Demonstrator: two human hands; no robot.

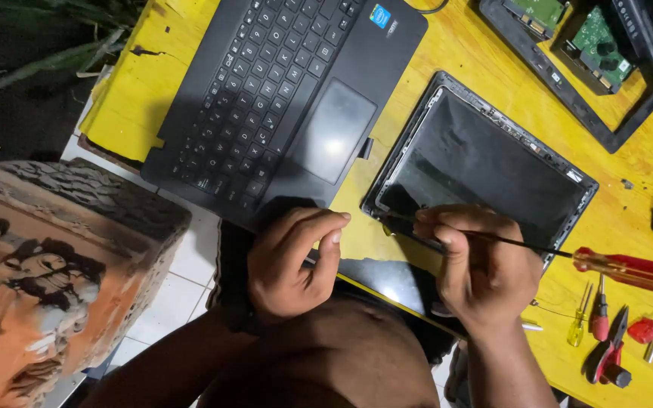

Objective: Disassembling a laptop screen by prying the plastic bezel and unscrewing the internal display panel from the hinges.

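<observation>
The right hand [485, 264] has its grip closed around the thin shaft of a red-handled screwdriver [629, 268], whose tip rests at the near left corner of the screen panel [485, 162]. The panel lies flat on the yellow surface [478, 53], just right of the black keyboard base [281, 98]. The left hand [292, 261] sits loosely curled with nothing in its grip, at the near edge of the base. Small screwdrivers [591, 313] and red pliers [614, 355] lie to the right. Circuit boards [598, 41] sit at the far corner.
</observation>
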